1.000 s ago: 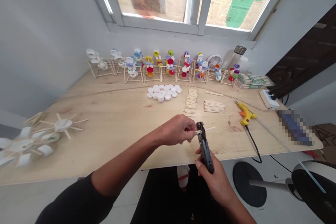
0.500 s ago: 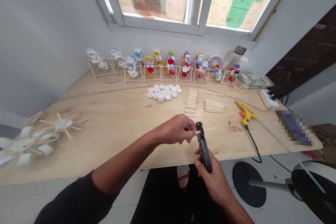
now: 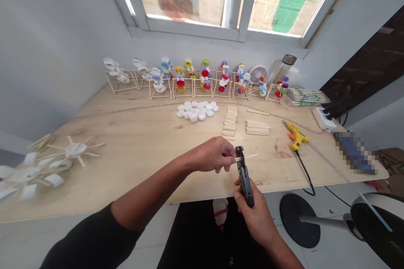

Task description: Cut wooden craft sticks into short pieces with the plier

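My left hand [image 3: 213, 155] pinches a thin wooden craft stick [image 3: 248, 158] between thumb and fingers, just behind the tool's head. My right hand [image 3: 255, 218] grips the handles of small black cutting pliers [image 3: 243, 176], held nearly upright. The stick passes through the pliers' jaws [image 3: 239, 152], and its free end points right. The handles are partly hidden by my right fingers. Both hands are above the front edge of a light plywood table [image 3: 142, 143].
Several stick frames with coloured bottle caps [image 3: 195, 80] line the back of the table. White caps [image 3: 195, 111], stacked sticks [image 3: 230, 122] and a yellow glue gun [image 3: 296, 138] lie nearer. A blurred cap wheel [image 3: 75, 149] sits at left, with a black-based stand [image 3: 296, 218] on the floor.
My hands keep the same hold. The stick's free end dips slightly, and the pliers' lower end has shifted a little left.
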Motion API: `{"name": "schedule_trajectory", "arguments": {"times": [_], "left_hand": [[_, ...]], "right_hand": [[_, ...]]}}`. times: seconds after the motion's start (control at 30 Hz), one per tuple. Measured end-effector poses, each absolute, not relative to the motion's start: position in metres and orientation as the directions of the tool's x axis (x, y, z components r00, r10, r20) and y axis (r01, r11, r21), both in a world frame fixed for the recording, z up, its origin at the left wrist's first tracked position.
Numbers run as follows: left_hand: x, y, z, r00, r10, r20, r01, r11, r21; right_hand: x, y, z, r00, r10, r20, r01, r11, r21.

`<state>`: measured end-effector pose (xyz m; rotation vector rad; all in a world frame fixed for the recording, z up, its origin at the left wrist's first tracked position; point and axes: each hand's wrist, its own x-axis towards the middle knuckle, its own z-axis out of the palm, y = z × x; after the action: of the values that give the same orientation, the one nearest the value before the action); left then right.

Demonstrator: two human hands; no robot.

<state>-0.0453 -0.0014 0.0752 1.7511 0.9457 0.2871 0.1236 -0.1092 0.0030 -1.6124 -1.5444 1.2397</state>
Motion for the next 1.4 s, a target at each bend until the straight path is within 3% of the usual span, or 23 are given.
{"name": "schedule_trajectory", "arguments": {"times": [0.5, 0.77, 0.87, 0.93, 1.03, 1.1, 1.2, 1.3, 1.4], "left_hand": [[-0.045, 0.000, 0.072, 0.654, 0.721, -0.228, 0.515, -0.204, 0.832], [-0.039, -0.011, 0.082, 0.587, 0.799, -0.128, 0.575, -0.300, 0.761], [-0.038, -0.019, 0.080, 0.516, 0.854, -0.070, 0.542, -0.263, 0.798], [-0.038, -0.024, 0.073, 0.434, 0.900, -0.028, 0.436, -0.183, 0.881], [-0.040, -0.030, 0.058, 0.265, 0.962, -0.067, 0.091, 0.045, 0.995], [-0.042, -0.032, 0.049, 0.208, 0.963, -0.171, -0.203, 0.214, 0.956], [-0.042, -0.036, 0.041, 0.223, 0.932, -0.287, -0.521, 0.363, 0.773], [-0.037, -0.040, 0.040, 0.223, 0.926, -0.303, -0.603, 0.376, 0.704], [-0.029, -0.041, 0.044, 0.200, 0.937, -0.288, -0.527, 0.350, 0.774]], "right_hand": [[0.118, -0.109, 0.000, -0.057, 0.987, -0.153, 0.510, -0.103, -0.854], [0.117, -0.105, -0.001, -0.029, 0.994, -0.102, 0.522, -0.072, -0.850], [0.117, -0.105, -0.001, -0.031, 0.995, -0.098, 0.503, -0.070, -0.862], [0.118, -0.105, -0.001, -0.029, 0.995, -0.097, 0.489, -0.071, -0.869], [0.121, -0.104, -0.002, -0.016, 0.994, -0.112, 0.462, -0.092, -0.882], [0.122, -0.102, -0.003, -0.009, 0.990, -0.140, 0.418, -0.124, -0.900], [0.121, -0.099, -0.003, -0.029, 0.982, -0.187, 0.303, -0.170, -0.938], [0.119, -0.098, -0.003, -0.050, 0.977, -0.207, 0.242, -0.189, -0.952], [0.118, -0.098, -0.001, -0.057, 0.976, -0.212, 0.246, -0.192, -0.950]]}}
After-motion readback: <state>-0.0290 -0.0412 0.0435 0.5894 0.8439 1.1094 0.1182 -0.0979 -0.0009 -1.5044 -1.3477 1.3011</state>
